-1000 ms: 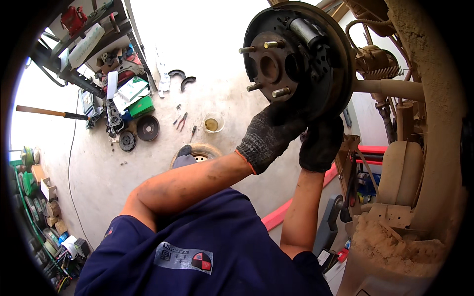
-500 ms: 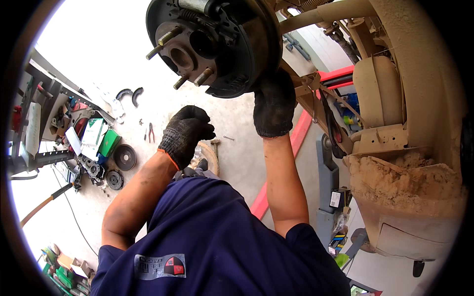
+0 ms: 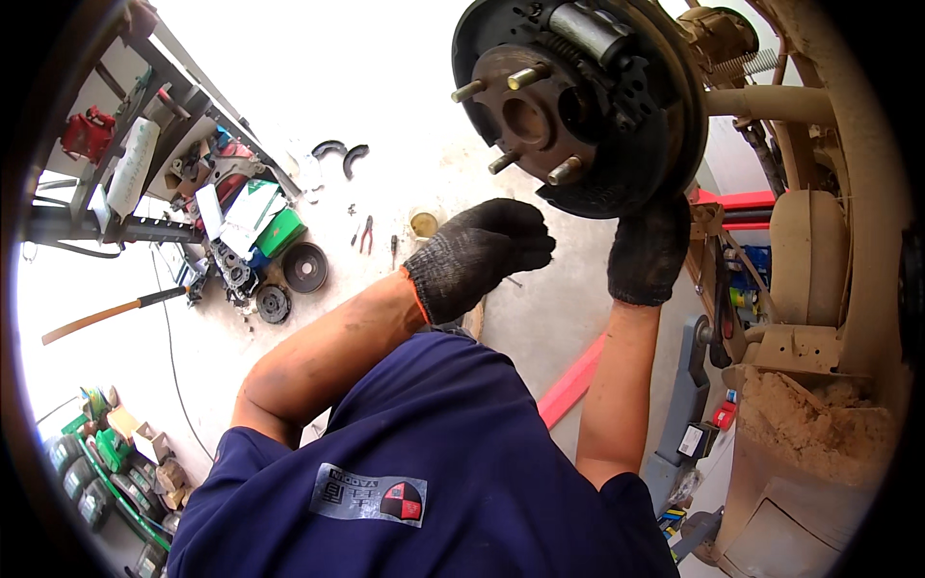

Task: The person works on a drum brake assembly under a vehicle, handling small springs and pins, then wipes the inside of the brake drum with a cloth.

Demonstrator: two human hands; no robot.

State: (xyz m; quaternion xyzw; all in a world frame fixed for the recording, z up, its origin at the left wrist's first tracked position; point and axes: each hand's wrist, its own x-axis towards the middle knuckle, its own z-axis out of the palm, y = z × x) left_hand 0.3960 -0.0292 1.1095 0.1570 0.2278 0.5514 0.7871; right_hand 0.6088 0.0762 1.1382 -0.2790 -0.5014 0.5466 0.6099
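Observation:
Up ahead hangs a wheel hub (image 3: 525, 120) with several bare studs, set in a dark round brake backing plate (image 3: 644, 183). A silver wheel cylinder (image 3: 588, 37) and a spring show near the plate's top. My left hand (image 3: 482, 255), in a black knit glove with an orange cuff, hovers below the hub, apart from it. Its fingers are bent and pressed together; whatever they may hold is hidden. My right hand (image 3: 650, 252), gloved too, reaches up behind the plate's lower edge, with its fingertips out of sight.
Right of the plate are a dusty axle tube (image 3: 771, 104) and a mud-caked body panel (image 3: 809, 424). A red lift arm (image 3: 571, 380) crosses below. Brake shoes (image 3: 355, 162), pliers (image 3: 367, 234) and a dark disc (image 3: 304, 267) lie on the floor, beside a parts rack (image 3: 116, 226).
The whole view has shifted, so the hub and both hands appear farther right. My left hand's fingers have straightened somewhat from a tighter curl. My right hand stays at the plate's lower back edge.

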